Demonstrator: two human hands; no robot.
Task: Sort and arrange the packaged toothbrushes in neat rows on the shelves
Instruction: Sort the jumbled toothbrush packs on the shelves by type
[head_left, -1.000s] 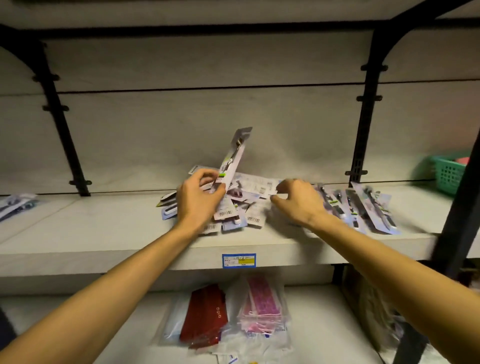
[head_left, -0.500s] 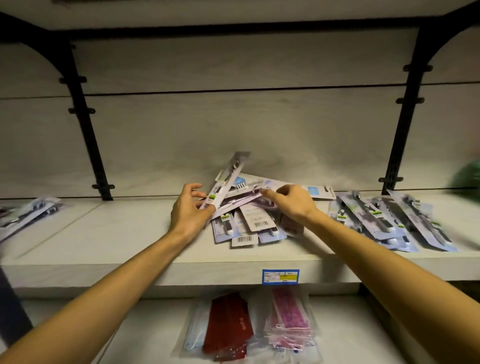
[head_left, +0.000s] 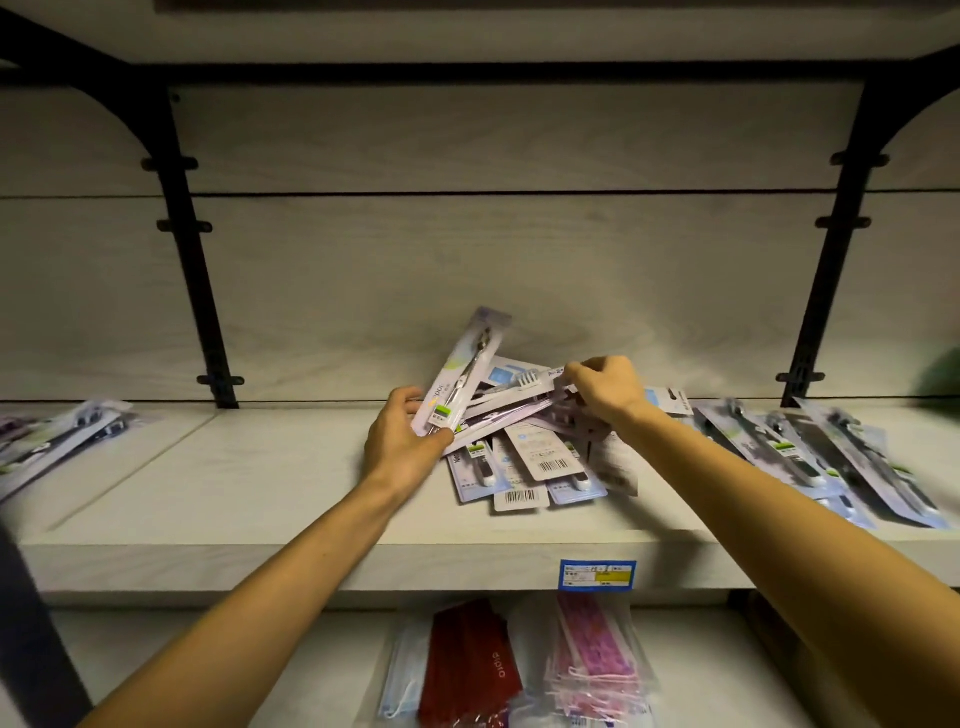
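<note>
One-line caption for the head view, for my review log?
Left hand holds a toothbrush pack upright while right hand pinches another from the jumbled pile on the shelf.

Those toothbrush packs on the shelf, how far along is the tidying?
Early days. Done: packs at the right lie roughly side by side. In hand: the left hand holds one pack tilted up, and the right hand pinches another in the middle heap. Left: that jumbled heap, and the loose packs at far left.

A pale wood-grain back panel (head_left: 519, 270) stood behind the light shelf (head_left: 260, 551), flanked by 2 black brackets (head_left: 192, 260); lighting was dim.
</note>
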